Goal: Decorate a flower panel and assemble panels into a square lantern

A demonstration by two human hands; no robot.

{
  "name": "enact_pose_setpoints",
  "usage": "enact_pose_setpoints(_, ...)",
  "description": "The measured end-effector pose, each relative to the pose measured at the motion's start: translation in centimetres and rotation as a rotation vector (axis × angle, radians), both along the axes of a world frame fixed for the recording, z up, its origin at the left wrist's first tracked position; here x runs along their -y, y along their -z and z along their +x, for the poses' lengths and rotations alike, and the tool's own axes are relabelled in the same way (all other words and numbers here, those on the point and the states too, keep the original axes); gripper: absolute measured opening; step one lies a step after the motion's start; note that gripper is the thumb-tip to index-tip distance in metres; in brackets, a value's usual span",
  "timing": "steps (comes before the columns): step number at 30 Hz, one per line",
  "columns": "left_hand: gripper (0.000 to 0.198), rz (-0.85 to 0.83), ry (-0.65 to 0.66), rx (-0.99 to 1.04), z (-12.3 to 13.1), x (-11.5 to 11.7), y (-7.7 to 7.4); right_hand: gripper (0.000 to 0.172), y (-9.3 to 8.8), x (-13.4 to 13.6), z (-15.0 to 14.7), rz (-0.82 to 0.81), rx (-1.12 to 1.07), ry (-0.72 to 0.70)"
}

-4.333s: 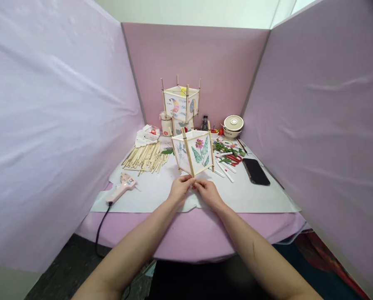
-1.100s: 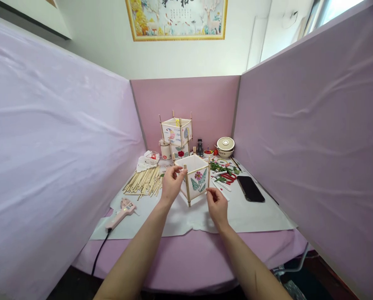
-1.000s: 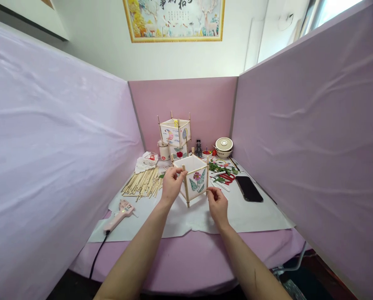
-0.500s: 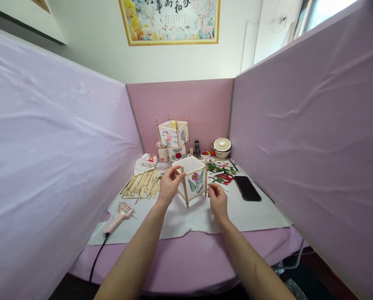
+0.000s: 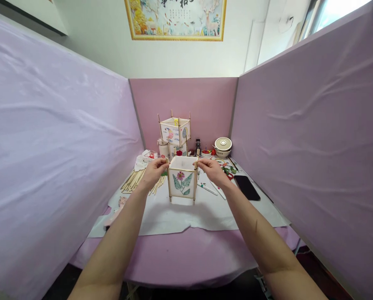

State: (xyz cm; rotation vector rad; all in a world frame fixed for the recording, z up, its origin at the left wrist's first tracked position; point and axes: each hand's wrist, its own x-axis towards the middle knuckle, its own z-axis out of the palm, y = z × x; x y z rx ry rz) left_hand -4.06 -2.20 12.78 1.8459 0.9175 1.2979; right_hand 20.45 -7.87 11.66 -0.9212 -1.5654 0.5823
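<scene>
A square white lantern with a frame of thin wooden sticks is held upright over the white sheet, its open top showing. Its front panel bears a pink flower with green leaves. My left hand pinches the upper left corner post, and my right hand pinches the upper right one. Behind it stands a taller stacked lantern with painted panels; its lower part is partly hidden by the held lantern.
Loose wooden sticks lie at the left, above a pink glue gun partly covered by my left forearm. On the right are a black phone, white pens, green leaves and red scissors. A lidded bowl stands at the back.
The held lantern has turned so its flower panel faces me, and it is raised slightly. My right hand has moved up to its top corner; my left hand has shifted left.
</scene>
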Motion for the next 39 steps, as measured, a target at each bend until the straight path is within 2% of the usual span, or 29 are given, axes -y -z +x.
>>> enact_pose_setpoints(3,0.020,-0.013,-0.063,0.063,-1.1,-1.2,0.2,0.019,-0.1,0.5,-2.6,0.040,0.076,0.010)
enact_pose_setpoints(5,0.023,-0.018,-0.150,0.080,-1.4,-1.3,0.5,0.017,0.2,0.6,-4.0,0.054,0.085,0.042)
enact_pose_setpoints(8,0.032,0.103,-0.366,0.068,-0.8,0.4,0.9,0.016,1.1,0.6,-5.2,0.083,0.026,0.113)
enact_pose_setpoints(10,0.032,0.246,-0.434,0.063,0.3,2.4,1.2,0.015,1.6,0.6,-5.5,0.115,-0.018,0.150)
enact_pose_setpoints(13,0.024,0.288,-0.288,-0.034,2.7,5.1,1.7,0.016,2.2,0.7,-5.6,0.155,-0.083,0.200)
enact_pose_setpoints(16,0.018,0.271,-0.236,-0.035,4.5,6.2,2.2,0.017,2.4,0.8,-5.6,0.144,-0.116,0.217)
enact_pose_setpoints(20,0.015,0.229,-0.250,-0.006,5.2,5.7,2.2,0.017,2.7,0.9,-5.7,0.142,-0.122,0.197)
enact_pose_setpoints(25,0.015,0.197,-0.231,-0.045,4.7,5.3,2.0,0.016,2.9,1.5,-5.7,0.219,-0.061,0.247)
enact_pose_setpoints(30,0.014,0.205,-0.220,-0.046,4.8,5.5,2.1,0.016,2.6,1.8,-5.5,0.245,-0.090,0.267)
enact_pose_setpoints(36,0.013,0.202,-0.224,-0.004,5.1,5.5,2.3,0.015,2.7,1.5,-5.9,0.184,-0.103,0.260)
enact_pose_setpoints(39,0.012,0.218,-0.236,-0.027,5.0,5.5,2.4,0.015,3.2,1.7,-6.0,0.212,-0.063,0.288)
